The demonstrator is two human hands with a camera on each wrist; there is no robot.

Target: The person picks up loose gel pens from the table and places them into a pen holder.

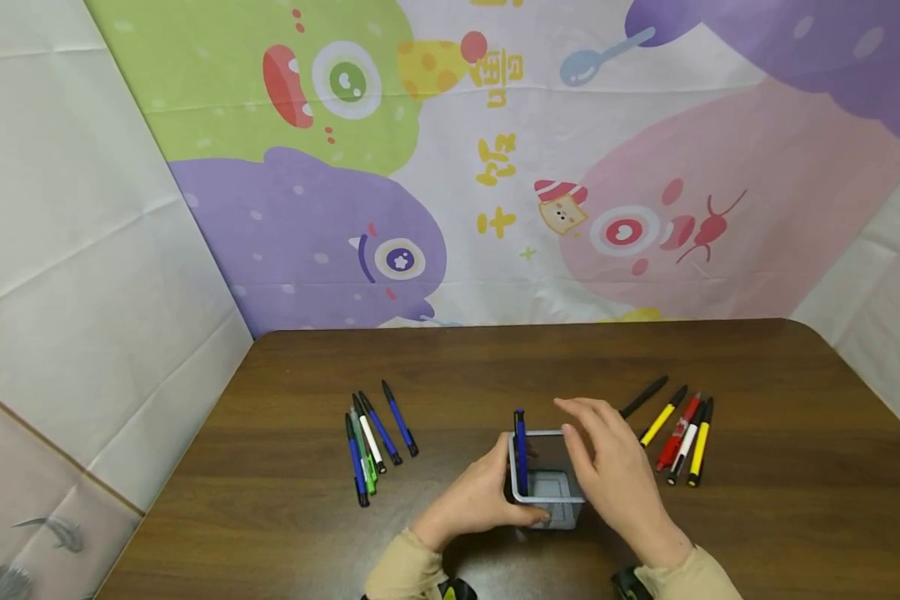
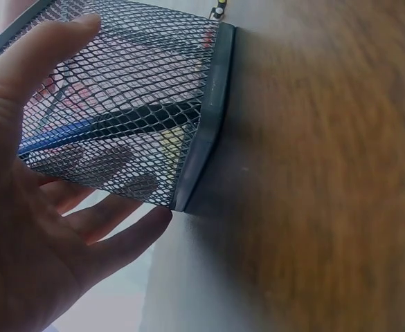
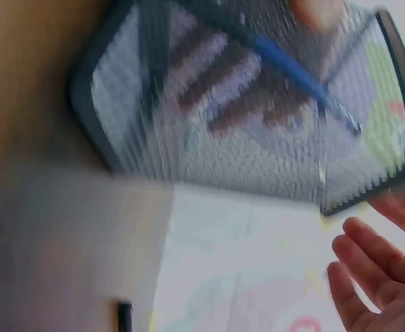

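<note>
A dark mesh pen holder [image 1: 547, 500] stands on the table in front of me. My left hand [image 1: 480, 493] grips it from the left, and in the left wrist view the thumb lies across the mesh [image 2: 140, 76] while the fingers are on another side. Inside leans a blue pen [image 1: 522, 457], its tip end rising above the rim. Close to the holder's right side is my right hand [image 1: 618, 479], fingers extended and nothing in them. In the right wrist view these fingers [image 3: 375, 256] appear apart from the holder's rim; that view is blurred.
Left of the holder lie several pens, among them a blue pen [image 1: 399, 421], a white pen [image 1: 371, 442] and a green pen [image 1: 364, 462]. To the right lie a black pen [image 1: 645, 396], a red pen [image 1: 678, 432] and yellow pens [image 1: 701, 442]. A patterned cloth [image 1: 510, 292] hangs behind the table.
</note>
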